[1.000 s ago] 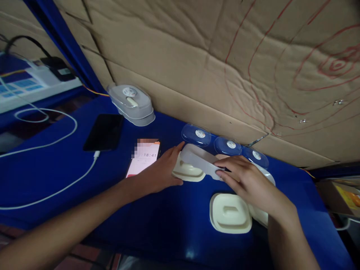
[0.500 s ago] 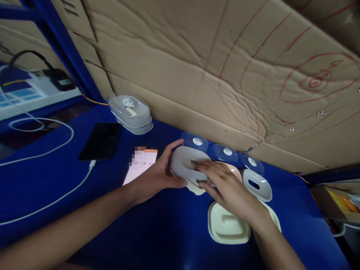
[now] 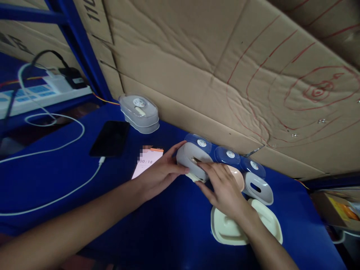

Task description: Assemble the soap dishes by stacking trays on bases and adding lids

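Power strip [image 3: 28, 100] far left of grip; blue tabletop [image 3: 168, 232] under it, cardboard wall [image 3: 174, 67] behind. Beyond-left: grey oval box [image 3: 142, 123], clear lid [image 3: 149, 103] on, cream piece [image 3: 139, 111] showing under lid. Left hand [image 3: 168, 165] clasps grey oval cover [image 3: 187, 155]'s left end, right hand [image 3: 225, 183] its right, cream base [image 3: 194, 177] beneath. Right of grip: peach shell [image 3: 239, 179], slotted shell [image 3: 267, 185].

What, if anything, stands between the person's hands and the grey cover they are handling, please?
Nothing visible does: the left hand and right hand both touch the grey cover directly. A cream piece shows beneath it, and a clear lid lies just behind.
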